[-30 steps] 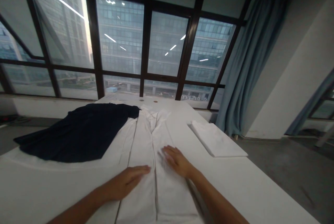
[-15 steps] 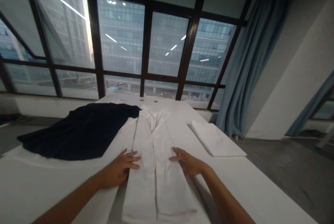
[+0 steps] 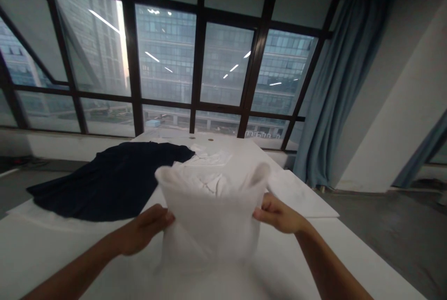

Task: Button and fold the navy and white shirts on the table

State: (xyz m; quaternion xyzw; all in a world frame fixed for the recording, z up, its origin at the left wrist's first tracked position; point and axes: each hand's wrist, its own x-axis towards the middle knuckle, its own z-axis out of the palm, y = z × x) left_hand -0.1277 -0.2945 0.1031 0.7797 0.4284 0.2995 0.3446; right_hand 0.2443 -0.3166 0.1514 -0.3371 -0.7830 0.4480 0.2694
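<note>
To my left, a dark garment (image 3: 104,183) lies spread on the tabletop (image 3: 45,244). My left grip (image 3: 145,228) is closed, thumb and fingers pinching one side of the white garment (image 3: 213,225). That cloth stretches between my two grips, its upper corners curling, its lower part blurred over the tabletop. My right grip (image 3: 281,214) pinches the opposite side. Farther right lies a folded white cloth (image 3: 305,195).
</note>
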